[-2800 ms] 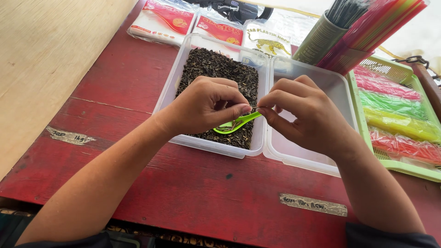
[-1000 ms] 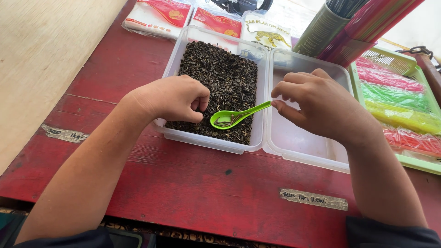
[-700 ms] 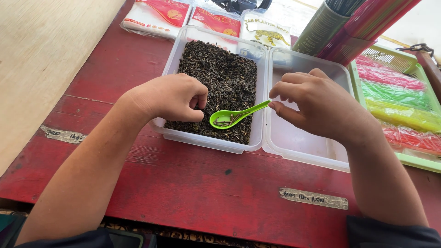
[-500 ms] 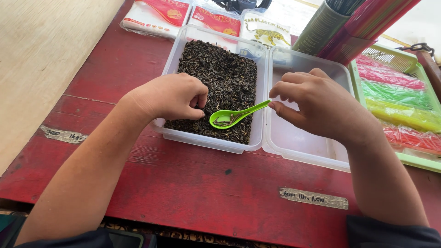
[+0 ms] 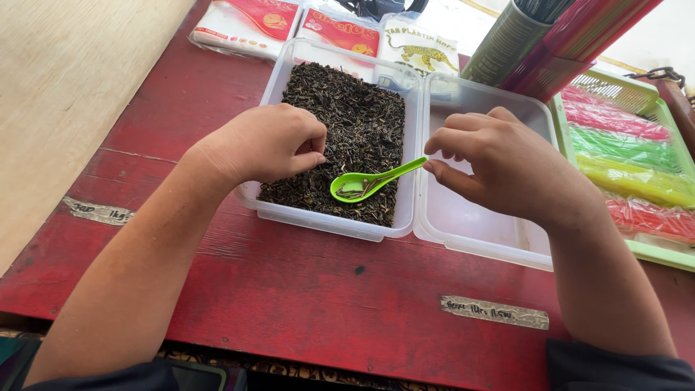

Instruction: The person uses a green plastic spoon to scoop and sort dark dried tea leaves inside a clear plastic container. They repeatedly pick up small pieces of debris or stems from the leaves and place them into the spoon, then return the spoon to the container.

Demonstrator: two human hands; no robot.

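The green plastic spoon (image 5: 365,185) lies over the near right part of the dark dried leaves (image 5: 347,130), bowl low and toward me, handle rising to the right across the tub wall. A few leaf strands sit in the bowl. My right hand (image 5: 507,163) pinches the handle tip between thumb and forefinger, the other fingers curled loosely above; that hand hangs over the empty clear tub (image 5: 481,217). My left hand (image 5: 264,141) is clenched in a loose fist, thumb pressed against the forefinger, resting on the near left corner of the leaf-filled clear tub (image 5: 326,217); whether it encloses any leaves I cannot tell. The two tubs stand side by side, walls touching, on the red wooden table (image 5: 289,289).

Beyond the tubs lie red and white sachets (image 5: 250,18) and a clear packet with a yellow animal print (image 5: 416,47). To the right, a green basket (image 5: 637,246) holds pink, green, yellow and red bundles. A striped dark green tube (image 5: 503,47) leans at the far right. Two pale tape labels (image 5: 496,311) are stuck to the table's near edge
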